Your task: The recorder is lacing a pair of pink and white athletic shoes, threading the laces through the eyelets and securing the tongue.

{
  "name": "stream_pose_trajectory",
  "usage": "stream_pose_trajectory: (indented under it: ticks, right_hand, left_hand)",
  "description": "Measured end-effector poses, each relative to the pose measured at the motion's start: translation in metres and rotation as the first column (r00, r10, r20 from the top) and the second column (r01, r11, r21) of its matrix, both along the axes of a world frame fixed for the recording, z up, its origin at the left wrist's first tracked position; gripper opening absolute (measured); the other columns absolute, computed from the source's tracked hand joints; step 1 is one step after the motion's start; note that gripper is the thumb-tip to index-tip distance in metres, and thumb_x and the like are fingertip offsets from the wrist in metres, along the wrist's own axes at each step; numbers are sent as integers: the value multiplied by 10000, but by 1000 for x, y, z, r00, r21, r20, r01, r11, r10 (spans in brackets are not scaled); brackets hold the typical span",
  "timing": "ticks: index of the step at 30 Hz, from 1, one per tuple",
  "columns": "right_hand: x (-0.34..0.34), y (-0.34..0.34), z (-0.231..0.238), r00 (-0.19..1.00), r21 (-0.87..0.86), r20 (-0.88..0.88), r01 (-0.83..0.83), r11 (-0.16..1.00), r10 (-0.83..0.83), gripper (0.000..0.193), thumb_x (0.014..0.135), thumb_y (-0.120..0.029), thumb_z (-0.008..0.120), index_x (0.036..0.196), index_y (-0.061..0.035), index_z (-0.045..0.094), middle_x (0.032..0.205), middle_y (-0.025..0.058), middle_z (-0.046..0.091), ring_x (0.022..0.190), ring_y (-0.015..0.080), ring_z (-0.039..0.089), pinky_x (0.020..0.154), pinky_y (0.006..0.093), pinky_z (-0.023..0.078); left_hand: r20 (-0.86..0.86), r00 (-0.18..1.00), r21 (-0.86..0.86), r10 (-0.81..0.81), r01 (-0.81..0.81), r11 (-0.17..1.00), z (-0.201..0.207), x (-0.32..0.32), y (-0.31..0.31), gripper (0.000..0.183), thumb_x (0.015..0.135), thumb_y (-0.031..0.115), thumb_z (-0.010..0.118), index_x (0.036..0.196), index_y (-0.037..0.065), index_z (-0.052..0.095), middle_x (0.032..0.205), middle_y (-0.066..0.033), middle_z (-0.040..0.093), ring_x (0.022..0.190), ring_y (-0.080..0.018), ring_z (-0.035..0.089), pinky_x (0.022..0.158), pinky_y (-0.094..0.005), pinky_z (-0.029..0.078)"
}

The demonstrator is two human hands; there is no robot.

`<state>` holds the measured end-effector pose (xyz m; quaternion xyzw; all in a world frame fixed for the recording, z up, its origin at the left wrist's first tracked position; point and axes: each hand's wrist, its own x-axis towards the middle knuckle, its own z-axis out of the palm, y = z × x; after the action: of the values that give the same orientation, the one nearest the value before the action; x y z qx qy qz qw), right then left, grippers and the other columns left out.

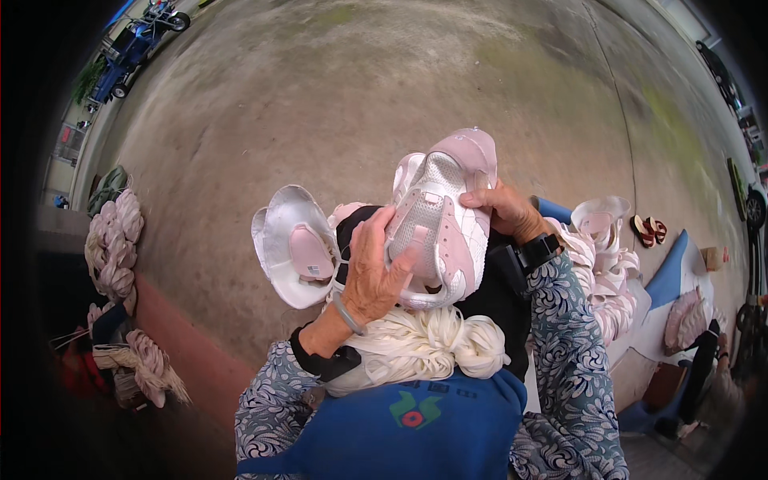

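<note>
A pink and white sneaker upper (422,216) with white mesh and rows of eyelets is held up in front of me. My right hand (512,212) grips its right side, thumb on the front near the eyelets. At its lower left, my left hand (372,268) holds it with bent fingers, the index finger along the mesh and the thumb near the opening. No lace shows in the eyelets I can see. On my lap, below the upper, lies a bundle of cream-white laces (416,340). Another white upper with a pink patch (294,248) rests left of my left hand.
More pink and white uppers (604,264) are piled to my right, near a pair of sandals (648,230). Bundles of pale pink uppers (116,240) stand at the left. A person's arm (724,368) shows at far right. Concrete floor (336,96) stretches ahead toward a parked blue vehicle (128,52).
</note>
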<state>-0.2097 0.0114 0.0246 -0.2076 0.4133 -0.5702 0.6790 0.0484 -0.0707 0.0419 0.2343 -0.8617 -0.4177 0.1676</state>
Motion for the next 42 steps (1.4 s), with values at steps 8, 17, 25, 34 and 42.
stream_pose_trajectory:
  ticks: [8,17,25,34,42]
  right_hand:
    - [40,-5,42,898,-162,-438,-114,980,32,459,793,-144,691,1217,-2,586,1052,76,650,960,138,582,837,290,470]
    - [74,-19,24,960,-377,-238,-232,897,148,495,892,-281,659,1284,3,556,1109,108,645,1001,162,587,878,309,479]
    - [31,-75,-30,451,164,-883,32,986,132,710,905,-569,475,1023,108,651,973,310,641,895,416,619,795,439,472]
    - [31,-89,-42,745,360,-574,-141,922,338,931,704,-666,676,1137,155,602,1035,267,647,959,343,625,822,403,480]
    - [41,-60,-61,959,344,-271,11,939,88,822,629,-443,867,1221,53,585,1074,139,655,928,195,625,745,288,500]
  left_hand:
    - [-58,935,856,-350,227,464,33,-57,-78,961,721,547,741,1409,-24,388,1352,-164,515,1218,-250,522,1038,-361,410]
    - [-150,988,905,39,121,407,15,35,-96,723,523,340,878,1072,26,529,1038,-92,627,955,-176,606,828,-295,493]
    - [-381,917,888,118,328,323,12,52,-85,543,727,477,766,902,28,514,885,-105,601,771,-147,557,640,-253,456]
    - [-237,817,933,526,39,359,4,59,-90,757,703,500,765,1213,-5,524,1081,-135,639,1002,-274,624,864,-426,532]
    - [-8,914,970,405,-92,227,16,33,-114,657,837,385,599,1339,-14,454,1250,-180,581,1112,-307,598,977,-427,483]
